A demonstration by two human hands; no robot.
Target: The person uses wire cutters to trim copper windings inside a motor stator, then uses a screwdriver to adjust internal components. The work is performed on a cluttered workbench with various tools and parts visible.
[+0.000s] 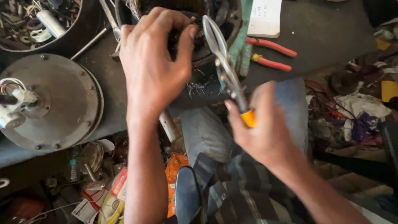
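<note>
Pliers [226, 68] with long, shiny metal jaws and an orange handle are clamped in the right hand [265, 128], whose grip is closed around the handle; the two jaw blades lie together and point up toward one dark, round motor housing [215, 45] on the surface [327, 33]. One left hand [155, 62] rests on that housing, its fingers curled together into the tangle of dark wire inside; whether they pinch anything I cannot tell. Just below the housing, a small tuft of cut wire strands [198, 88] lies on the dark surface. To the right, well apart from both hands, two red handles belonging to another tool [271, 54] lie beside a white sheet of paper [265, 16]. At the left sits one flat, round, grey metal cover [58, 101], ringed with small bolts, with white wires at its hub. Behind it, a dark bowl [45, 25] holds mixed small metal parts. Rags and scraps crowd the floor [356, 112] at the right.
</note>
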